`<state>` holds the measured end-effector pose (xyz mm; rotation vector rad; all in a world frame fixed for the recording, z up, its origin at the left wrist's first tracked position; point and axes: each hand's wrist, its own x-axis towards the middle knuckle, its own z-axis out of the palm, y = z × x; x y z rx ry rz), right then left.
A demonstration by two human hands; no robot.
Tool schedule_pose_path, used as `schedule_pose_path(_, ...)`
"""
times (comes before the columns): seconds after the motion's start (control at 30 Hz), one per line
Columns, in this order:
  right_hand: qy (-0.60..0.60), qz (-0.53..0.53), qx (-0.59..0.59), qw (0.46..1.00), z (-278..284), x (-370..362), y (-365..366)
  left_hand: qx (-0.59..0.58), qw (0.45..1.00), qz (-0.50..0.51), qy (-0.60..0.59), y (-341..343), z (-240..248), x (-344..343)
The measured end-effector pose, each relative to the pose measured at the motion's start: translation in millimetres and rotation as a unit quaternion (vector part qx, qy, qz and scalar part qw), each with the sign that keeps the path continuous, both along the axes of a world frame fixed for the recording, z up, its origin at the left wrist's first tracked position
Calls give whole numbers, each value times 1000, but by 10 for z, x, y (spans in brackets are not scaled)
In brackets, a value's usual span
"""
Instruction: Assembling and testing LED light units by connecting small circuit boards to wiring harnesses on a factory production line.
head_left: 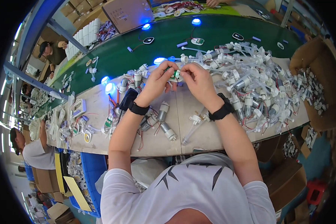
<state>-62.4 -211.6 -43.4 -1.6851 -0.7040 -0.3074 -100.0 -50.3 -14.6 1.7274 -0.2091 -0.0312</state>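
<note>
Between my hands, over the middle of the table, is a small green circuit board (173, 77) with a white part at its right side. My left hand (160, 80) pinches the board, its fingers curled round the left edge. Thumb and forefinger of my right hand (198, 80) are closed at the white part; what fine piece they grip there is too small to make out. Just beyond my left fingers glows a blue-lit lamp (160, 60). Nearer me lie small motors with white caps (168, 131) and a clear tube with a white fitting (192, 131).
To the right spreads a heap of motors with clear tubes (250, 86), beside an open cardboard box (319, 89). A green conveyor belt (115, 56) runs behind, carrying lit boards and purple batteries (182, 44). A blue crate (91, 175) stands below left. Co-workers sit at the left.
</note>
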Motion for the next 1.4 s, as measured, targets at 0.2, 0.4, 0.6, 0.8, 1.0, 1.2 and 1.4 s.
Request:
schedule_pose_path(0.2, -114, -75, -103, 985, 71, -70, -1, -8, 999, -30, -31, -18, -41, 7)
schedule_pose_path(0.4, -151, -95, -111, 978, 54, -63, -5, -1, 999, -37, -21, -18, -50, 11)
schedule_pose_path(0.6, -95, -94, -68, 989, 44, -103, 19, -2, 999, -30, -43, -28, -113, 40)
schedule_pose_path(0.8, -158, -125, -103, 974, -7, -100, 73, 94, 989, 25, -114, -66, -228, 49)
schedule_pose_path(1.0, -174, -150, -64, 971, -19, -72, 71, 15, 998, -13, -65, -118, -148, 1)
schedule_pose_path(1.2, -225, -167, -88, 956, -45, -67, 109, 59, 992, 1, -114, -164, -210, -11)
schedule_pose_path(1.4, -145, -153, -31, 977, 22, -95, 68, -50, 998, 10, -40, -23, -119, 64)
